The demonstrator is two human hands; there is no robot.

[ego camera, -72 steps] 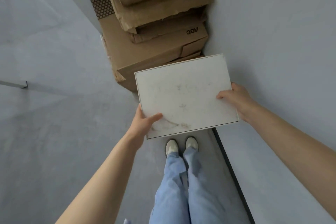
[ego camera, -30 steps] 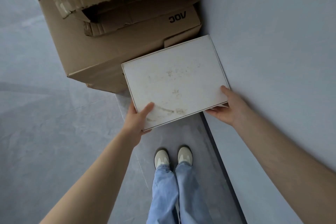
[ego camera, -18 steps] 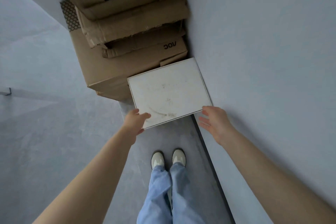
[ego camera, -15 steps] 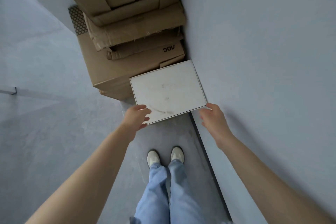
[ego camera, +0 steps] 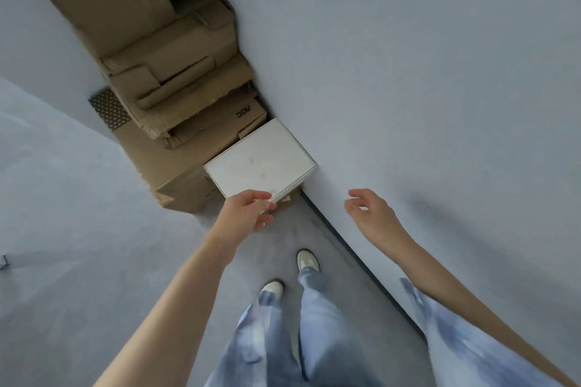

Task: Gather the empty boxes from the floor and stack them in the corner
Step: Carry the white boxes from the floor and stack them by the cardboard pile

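The flat white box (ego camera: 259,162) lies level, low down in the corner, pushed against the right wall and the brown cardboard stack (ego camera: 176,78). My left hand (ego camera: 246,214) is at its near edge, thumb on top and fingers curled under the near corner. My right hand (ego camera: 369,214) hangs free to the right of the box, in front of the wall, fingers spread and holding nothing. The bottom brown box (ego camera: 195,151) carries upside-down black lettering. What the white box rests on is hidden.
The grey wall (ego camera: 408,72) runs along my right with a dark skirting strip (ego camera: 352,248) at the floor. Grey floor (ego camera: 78,229) spreads out to the left. My feet (ego camera: 292,273) stand just short of the stack. A mesh vent (ego camera: 110,110) sits behind the boxes.
The white box went down from chest height into the corner beside the stack. My right hand let go of it and pulled back; my left hand stays at its near edge.
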